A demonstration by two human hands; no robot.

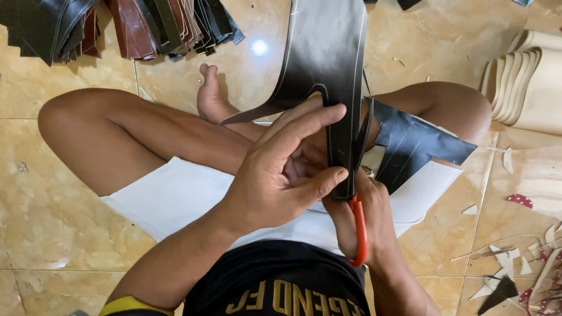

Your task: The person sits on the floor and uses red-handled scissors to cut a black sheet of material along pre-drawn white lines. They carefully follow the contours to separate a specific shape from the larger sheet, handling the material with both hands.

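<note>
The fingers [310,123] of the left hand [279,178] were pinching a long black leather strip [327,41], the forefinger laid flat along its face and the thumb pressed against its lower edge, so the piece was held taut and upright over the lap. The right hand [370,218] sat just beneath and to the right, its fingers curled shut through the red handles of a pair of scissors [360,184], whose dark blades ran up beside the strip's right edge, touching it. The strip rose from that pinch toward the top of the view, with a cut black offcut [415,145] hanging to the right across the knee. The likeliest mishap looked to be the blades wandering off the pale line marked on the leather, since the strip was long and supported only at one point and could twist or sag. The left thumb also lay very close to the blades and could be nicked if the piece slipped. The person sat cross-legged on the tiled floor [35,225]. A heap of cut black and brown pieces [106,4] lay at the upper left, a stack of cream sheets [554,86] at the right, and trimmings [552,273] were scattered at the lower right.
</note>
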